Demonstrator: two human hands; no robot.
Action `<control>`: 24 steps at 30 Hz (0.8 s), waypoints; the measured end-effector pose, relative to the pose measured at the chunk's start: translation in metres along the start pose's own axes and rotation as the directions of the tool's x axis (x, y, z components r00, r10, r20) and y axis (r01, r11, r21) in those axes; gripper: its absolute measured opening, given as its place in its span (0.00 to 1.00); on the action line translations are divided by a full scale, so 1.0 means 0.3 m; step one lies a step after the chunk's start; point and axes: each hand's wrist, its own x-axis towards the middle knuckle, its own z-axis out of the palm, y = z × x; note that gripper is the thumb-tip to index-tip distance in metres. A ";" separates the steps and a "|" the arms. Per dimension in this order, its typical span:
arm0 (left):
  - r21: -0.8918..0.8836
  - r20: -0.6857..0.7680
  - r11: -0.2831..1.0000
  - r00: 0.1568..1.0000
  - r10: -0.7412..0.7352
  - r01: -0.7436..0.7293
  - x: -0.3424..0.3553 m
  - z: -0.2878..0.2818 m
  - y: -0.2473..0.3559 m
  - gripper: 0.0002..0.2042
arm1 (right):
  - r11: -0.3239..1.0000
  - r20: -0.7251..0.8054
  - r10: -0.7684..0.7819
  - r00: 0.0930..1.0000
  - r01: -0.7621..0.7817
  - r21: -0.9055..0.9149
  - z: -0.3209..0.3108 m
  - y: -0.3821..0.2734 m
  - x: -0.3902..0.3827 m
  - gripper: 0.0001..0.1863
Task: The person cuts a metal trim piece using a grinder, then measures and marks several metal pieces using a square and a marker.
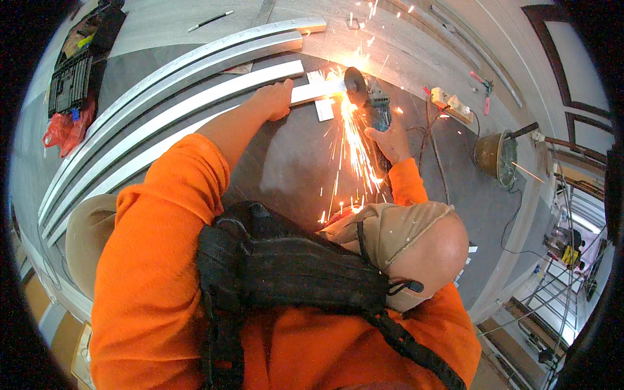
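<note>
My right hand (391,140) is closed around the body of an angle grinder (379,109). Its dark round disc (354,86) meets the far end of a pale metal bar (312,93). A stream of bright orange sparks (355,146) falls from that contact toward my bent knee (432,244), while more fly away beyond it. With fingers wrapped over the bar, my left hand (281,99) grips it a short way left of the disc. Under the bar's end lies a small white flat piece (324,110). Glare hides the exact cutting point.
Several similar metal bars (214,94) lie alongside, curving leftward. A black tool case (70,84) and a red plastic bag (68,130) sit at far left. Rightward are a socket strip (452,105), cords (430,140), a red-handled tool (484,92) and a bucket (487,156). A pen-like stick (210,21) lies far off.
</note>
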 end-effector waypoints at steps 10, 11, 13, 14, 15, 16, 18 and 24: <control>-0.012 0.013 1.000 1.000 0.018 -0.018 0.022 0.011 -0.014 0.25 | 0.964 0.043 0.246 0.968 -0.240 -0.115 0.005 0.002 0.026 0.40; -0.008 0.026 1.000 0.999 0.027 -0.026 0.024 0.007 -0.006 0.26 | 0.965 0.026 0.231 0.973 -0.226 -0.131 0.005 0.022 0.027 0.40; -0.011 0.028 0.999 0.998 0.052 -0.052 0.029 0.010 -0.018 0.28 | 0.963 0.024 0.232 0.973 -0.226 -0.144 0.003 -0.004 0.029 0.40; -0.012 0.029 0.998 0.997 0.065 -0.065 0.032 0.010 -0.025 0.29 | 0.959 0.033 0.251 0.967 -0.244 -0.145 -0.004 -0.015 0.028 0.40; -0.070 0.059 0.996 0.996 0.065 -0.061 0.043 0.011 -0.056 0.30 | 0.957 0.048 0.263 0.964 -0.254 -0.141 -0.001 -0.044 0.034 0.40; -0.131 0.085 0.989 0.994 0.073 -0.062 0.063 0.005 -0.084 0.31 | 0.954 0.030 0.265 0.964 -0.258 -0.150 0.002 -0.050 0.039 0.39; -0.150 0.155 0.986 0.983 0.093 -0.070 0.076 -0.007 -0.102 0.32 | 0.972 0.022 0.224 0.974 -0.222 -0.071 -0.007 -0.051 0.029 0.37; 0.211 -0.133 0.965 0.973 0.188 -0.158 -0.035 -0.050 0.006 0.30 | 0.967 -0.019 0.247 0.969 -0.246 0.061 -0.069 -0.080 -0.052 0.32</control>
